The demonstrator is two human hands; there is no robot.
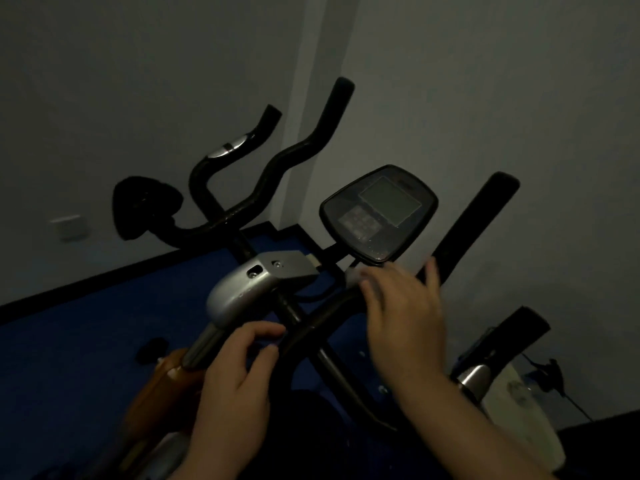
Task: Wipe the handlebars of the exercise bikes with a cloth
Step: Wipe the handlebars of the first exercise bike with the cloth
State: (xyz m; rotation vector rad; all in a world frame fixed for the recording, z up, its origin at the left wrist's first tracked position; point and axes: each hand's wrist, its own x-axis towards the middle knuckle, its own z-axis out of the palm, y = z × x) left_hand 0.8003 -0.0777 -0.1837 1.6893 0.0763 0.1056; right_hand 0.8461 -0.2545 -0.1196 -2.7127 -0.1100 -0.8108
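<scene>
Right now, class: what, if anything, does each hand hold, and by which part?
The left hand curls round the near handlebar close to its centre stem. The right hand lies over the handlebar below the console; a pale cloth seems to be under its fingers, blurred.

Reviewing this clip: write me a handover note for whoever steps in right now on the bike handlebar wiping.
Left hand: fingers curled near the near bike's handlebar by the stem; hard to tell what it holds, the frame is dark.
Right hand: flat on the same bar below the console, blurred. A pale scrap, possibly the cloth, shows at its fingertips.
Second bike's handlebars stand behind, untouched by either hand.
Done: cannot judge. Left: likely the upright right grip and the far bike.
</scene>
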